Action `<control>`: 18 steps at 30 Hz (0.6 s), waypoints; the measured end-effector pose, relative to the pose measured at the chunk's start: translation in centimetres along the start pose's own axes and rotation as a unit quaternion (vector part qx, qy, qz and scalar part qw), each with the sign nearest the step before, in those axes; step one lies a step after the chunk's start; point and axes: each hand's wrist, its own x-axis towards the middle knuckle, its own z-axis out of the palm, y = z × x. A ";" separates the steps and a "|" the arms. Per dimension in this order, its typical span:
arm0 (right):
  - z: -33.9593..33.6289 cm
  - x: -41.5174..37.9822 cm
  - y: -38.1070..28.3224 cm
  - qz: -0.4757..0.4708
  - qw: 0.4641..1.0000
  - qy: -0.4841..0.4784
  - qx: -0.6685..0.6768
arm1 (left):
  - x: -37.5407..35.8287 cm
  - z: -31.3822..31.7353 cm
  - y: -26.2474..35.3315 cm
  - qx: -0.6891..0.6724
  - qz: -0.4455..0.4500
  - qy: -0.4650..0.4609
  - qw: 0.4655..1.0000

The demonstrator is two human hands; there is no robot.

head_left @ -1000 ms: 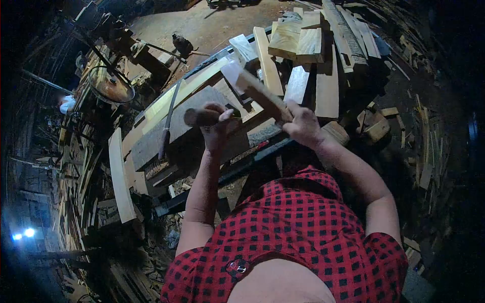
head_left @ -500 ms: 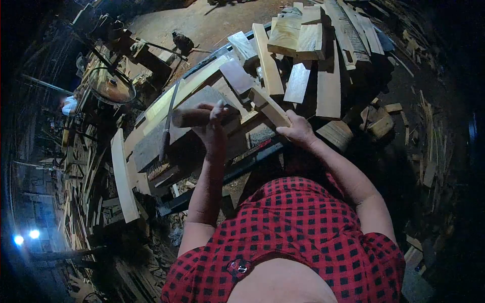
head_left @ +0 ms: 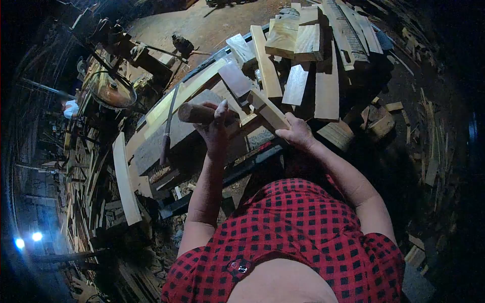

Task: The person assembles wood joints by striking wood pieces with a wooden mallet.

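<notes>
My left hand (head_left: 214, 130) is closed around a thick round piece of wood (head_left: 194, 113), its blunt end pointing left over a grey wooden slab (head_left: 199, 139). My right hand (head_left: 297, 132) grips the near end of a pale wooden block (head_left: 271, 112), thumb on top. A dark line crosses that block close to its far end, which sits by the edge of another smooth board (head_left: 235, 79). On the slab, left of my left hand, lies a long thin metal tool (head_left: 168, 125) with a dark handle.
Several cut wood blocks (head_left: 281, 36) are piled at the far side of the bench. A long pale board (head_left: 126, 179) leans at the left. Beyond it stands a machine with a round disc (head_left: 113, 94). Scrap wood (head_left: 432, 136) covers the ground at right.
The round piece in my left hand has turned slightly, showing more of its end. My right hand and the block stay nearly still; the view has shifted a little.
</notes>
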 end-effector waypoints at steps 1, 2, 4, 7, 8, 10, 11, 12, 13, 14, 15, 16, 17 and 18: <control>0.1 0.0 0.0 -0.007 1.000 0.003 -0.001 | 0.0 0.1 0.1 0.000 0.000 0.000 1.000; 0.1 0.0 0.0 -0.007 1.000 0.002 0.000 | 0.0 0.2 0.3 0.015 0.029 -0.008 0.999; -0.1 0.0 -0.2 0.008 1.000 -0.001 -0.006 | -0.1 0.3 0.4 0.030 0.059 -0.014 0.998; 0.2 0.0 0.1 -0.010 1.000 0.004 0.006 | -0.3 0.7 0.4 -0.058 -0.006 0.004 0.998; 0.2 0.0 0.2 -0.010 1.000 0.004 0.006 | -0.3 0.8 0.7 -0.063 -0.020 -0.003 0.998; 0.0 0.1 0.0 0.016 1.000 -0.013 0.003 | -0.3 0.7 0.6 -0.068 -0.032 -0.007 0.997; 0.0 0.0 -0.1 0.014 1.000 -0.014 0.002 | -0.1 0.5 -0.1 -0.051 -0.030 -0.017 0.998; -0.2 -0.1 -0.4 0.008 1.000 -0.013 -0.002 | 0.0 0.4 -0.4 -0.034 -0.028 -0.026 0.999; -0.4 -0.2 -0.7 0.001 1.000 -0.012 -0.005 | 0.0 0.4 -0.6 -0.034 -0.025 -0.024 0.999; -0.6 -0.2 -1.2 -0.003 1.000 -0.012 -0.007 | -0.1 0.6 -0.8 -0.052 -0.027 -0.018 0.998; -1.2 -0.5 -2.5 -0.020 0.999 -0.001 0.050 | -0.2 0.7 -0.9 -0.069 -0.030 -0.012 0.997; -2.0 -0.9 -4.0 -0.035 0.994 0.007 0.107 | -0.2 0.7 -1.3 -0.069 -0.030 -0.009 0.997; -3.6 -1.4 -6.5 -0.091 0.985 0.040 0.138 | -0.2 0.7 -1.9 -0.065 -0.023 -0.021 0.997; -5.5 -1.9 -9.3 -0.145 0.972 0.073 0.170 | -0.2 0.6 -2.3 -0.060 -0.016 -0.035 0.997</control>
